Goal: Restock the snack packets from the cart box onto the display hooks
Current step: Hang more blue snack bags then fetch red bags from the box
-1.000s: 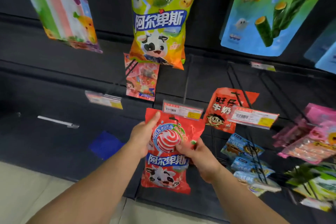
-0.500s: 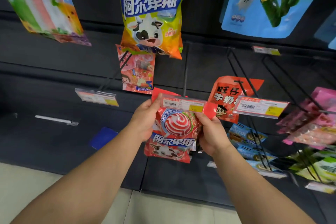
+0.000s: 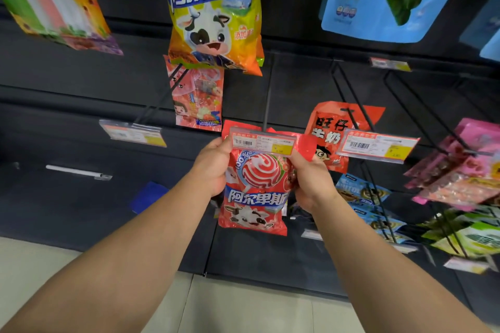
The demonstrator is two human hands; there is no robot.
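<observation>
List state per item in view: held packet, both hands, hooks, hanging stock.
red lollipop packet: held upright, top edge behind the price tag, not visibly hung yet
left hand: grip on packet's left edge
right hand: grip on packet's right edge
yellow lollipop bag: hanging above
red milk-candy packet: hanging on the right neighbouring hook
left hook: one pink packet at the back

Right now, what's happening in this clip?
A person is restocking a snack display. Both hands, left hand and right hand, hold a red lollipop packet up at a hook, its top tucked behind the price tag. Whether it is on the hook yet cannot be told.
</observation>
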